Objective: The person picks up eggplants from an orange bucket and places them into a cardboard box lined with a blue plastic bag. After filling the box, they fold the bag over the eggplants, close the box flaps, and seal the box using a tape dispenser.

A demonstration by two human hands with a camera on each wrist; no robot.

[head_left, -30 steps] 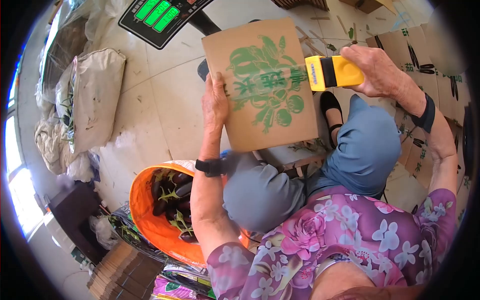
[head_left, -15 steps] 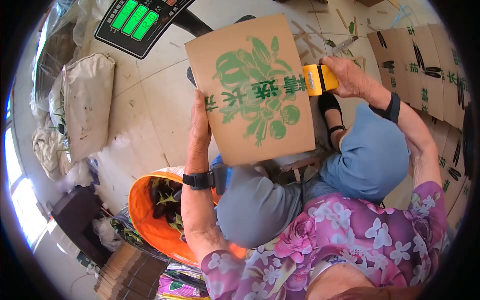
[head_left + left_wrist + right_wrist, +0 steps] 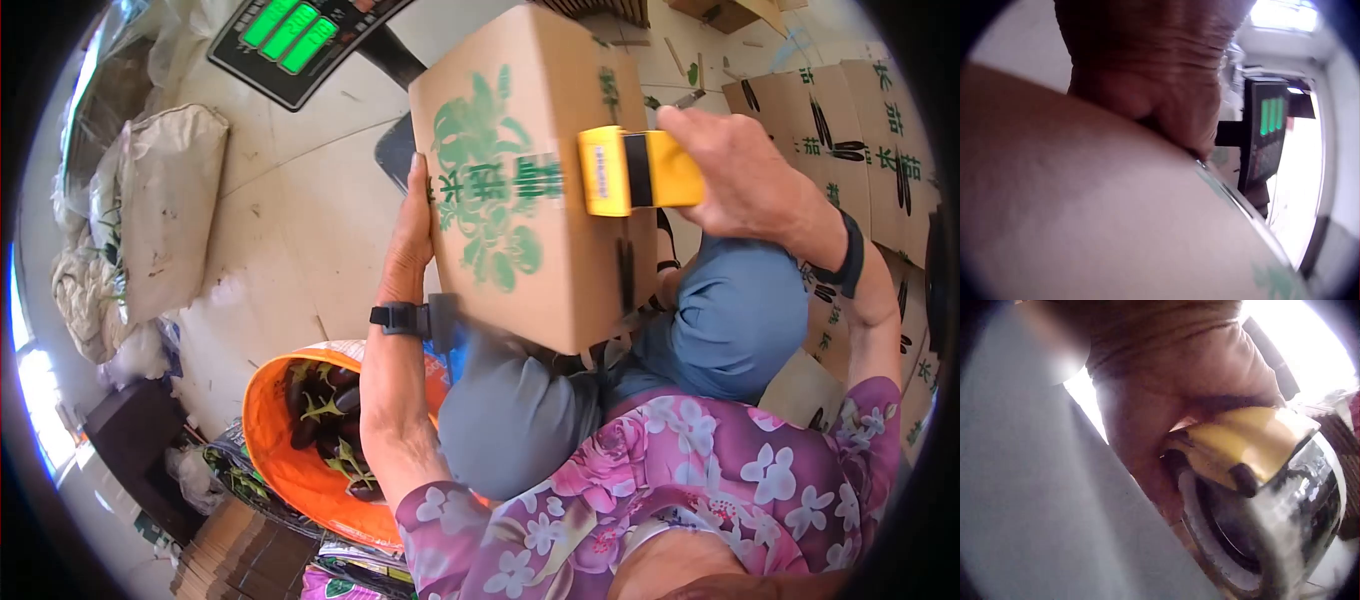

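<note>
A cardboard carton (image 3: 560, 260) with green vegetable printing is held up over the knees, its printed face and right side showing in the head view. Along its left edge lies my left hand (image 3: 412, 235), a straight digit against the board; the other fingers are hidden. In the left wrist view that hand (image 3: 1154, 94) touches the carton (image 3: 1085, 212). My right hand (image 3: 750, 170) grips a yellow tape dispenser (image 3: 606, 172), which is at the carton's right side. The right wrist view shows the hand (image 3: 1172, 381) around the dispenser (image 3: 1241, 440) and its tape roll (image 3: 1297, 519).
A scale display (image 3: 290, 35) stands beyond the carton at upper left. An orange-lined bag (image 3: 270, 430) of eggplants is beside the left forearm. Flattened cartons (image 3: 850, 120) lie at right, and a pale sack (image 3: 170, 210) lies at left on the tiled floor (image 3: 280, 260).
The carton has turned, so its right side now shows beside the printed face. The right hand and dispenser moved right, then back left over that side. The left hand stayed at the left edge.
</note>
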